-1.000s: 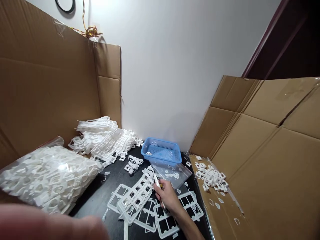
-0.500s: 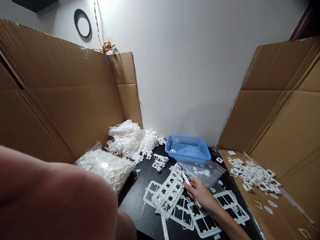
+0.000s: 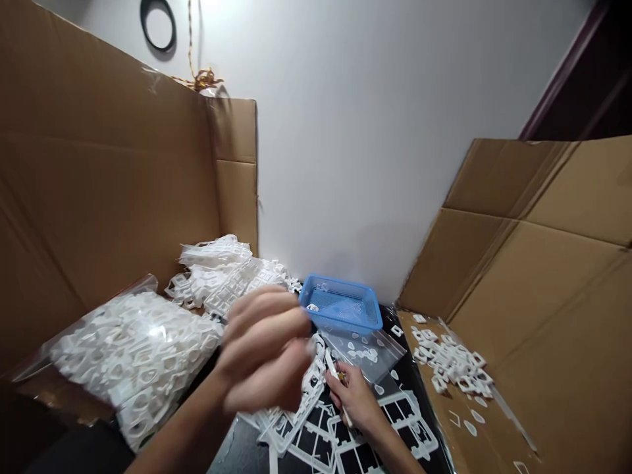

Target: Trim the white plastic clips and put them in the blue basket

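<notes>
Blue basket (image 3: pixel 340 304), two bare hands (image 3: pixel 269 349), one clear bulging bag (image 3: pixel 141 359)

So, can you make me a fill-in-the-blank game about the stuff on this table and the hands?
The colour of the basket is ____.
The big see-through bag full of white pieces is on the ____ side of the picture.
The ____ hand holds a thin white tool.
The pile of loose white pieces on the other side lies on brown ____.

Missing words: blue; left; right; cardboard.
</notes>
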A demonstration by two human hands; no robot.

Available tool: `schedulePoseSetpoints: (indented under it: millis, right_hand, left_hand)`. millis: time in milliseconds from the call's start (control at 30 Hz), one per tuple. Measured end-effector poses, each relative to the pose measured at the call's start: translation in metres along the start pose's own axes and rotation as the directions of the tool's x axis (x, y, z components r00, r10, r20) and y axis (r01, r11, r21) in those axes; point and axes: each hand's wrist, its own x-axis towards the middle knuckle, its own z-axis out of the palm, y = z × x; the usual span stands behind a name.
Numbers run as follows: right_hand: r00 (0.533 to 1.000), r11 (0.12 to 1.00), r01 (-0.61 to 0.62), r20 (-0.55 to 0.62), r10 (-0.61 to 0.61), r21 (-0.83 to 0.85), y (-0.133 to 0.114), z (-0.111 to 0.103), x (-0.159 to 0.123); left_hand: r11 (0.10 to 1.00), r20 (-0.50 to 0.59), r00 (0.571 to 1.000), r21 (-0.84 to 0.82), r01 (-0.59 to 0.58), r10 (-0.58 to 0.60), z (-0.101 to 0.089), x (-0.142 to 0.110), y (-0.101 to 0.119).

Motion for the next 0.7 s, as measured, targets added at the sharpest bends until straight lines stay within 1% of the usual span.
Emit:
schedulePoseSetpoints:
  millis: [33, 67, 100, 133, 200, 267, 333, 433, 500, 567, 600, 700]
  right_hand:
    - [0.999, 1.000, 0.021, -0.029, -0.020, 0.008, -0.002, 0.000, -0.001]
    - [0.997, 0.999, 0.044, -0.058, -0.043, 0.014, -0.004, -0.001, -0.001]
    - [0.994, 0.998, 0.067, -0.084, -0.065, 0.018, -0.007, -0.001, -0.002]
    - [0.991, 0.996, 0.086, -0.105, -0.083, 0.022, -0.009, -0.002, -0.004]
    - [0.987, 0.994, 0.108, -0.126, -0.104, 0.028, -0.015, -0.003, -0.006]
    - [0.986, 0.994, 0.108, -0.129, -0.103, 0.032, -0.019, -0.003, -0.008]
    - [0.989, 0.995, 0.092, -0.122, -0.087, 0.034, -0.021, -0.003, -0.009]
    - [0.993, 0.998, 0.055, -0.107, -0.052, 0.022, -0.021, -0.005, -0.009]
    - [0.995, 1.000, 0.027, -0.099, -0.027, 0.002, -0.020, -0.007, -0.009]
    - [0.995, 1.000, -0.004, -0.095, 0.002, -0.026, -0.021, -0.009, -0.010]
    - [0.995, 0.999, -0.020, -0.095, 0.016, -0.041, -0.022, -0.010, -0.011]
    - [0.993, 0.995, -0.063, -0.103, 0.054, -0.083, -0.027, -0.013, -0.013]
  left_hand:
    - [1.000, 0.055, 0.998, -0.024, -0.011, 0.012, 0.021, 0.001, -0.024]
    - [0.999, 0.119, 0.993, -0.045, -0.003, 0.009, 0.041, -0.001, -0.044]
    - [0.998, 0.185, 0.983, -0.065, 0.015, -0.003, 0.058, -0.006, -0.058]
    - [0.996, 0.243, 0.969, -0.066, 0.067, -0.049, 0.072, -0.015, -0.067]
    - [0.982, 0.351, 0.928, -0.090, 0.167, -0.125, 0.087, -0.040, -0.070]
    - [0.956, 0.477, 0.862, -0.130, 0.262, -0.171, 0.090, -0.069, -0.059]
    - [0.916, 0.597, 0.776, -0.162, 0.366, -0.205, 0.090, -0.091, -0.045]
    - [0.830, 0.724, 0.645, -0.186, 0.525, -0.245, 0.091, -0.106, -0.029]
    - [0.765, 0.778, 0.574, -0.200, 0.613, -0.256, 0.094, -0.107, -0.026]
    - [0.699, 0.810, 0.526, -0.217, 0.681, -0.261, 0.097, -0.108, -0.028]
    - [0.666, 0.819, 0.510, -0.228, 0.710, -0.263, 0.097, -0.108, -0.029]
    - [0.560, 0.827, 0.490, -0.275, 0.781, -0.276, 0.096, -0.110, -0.031]
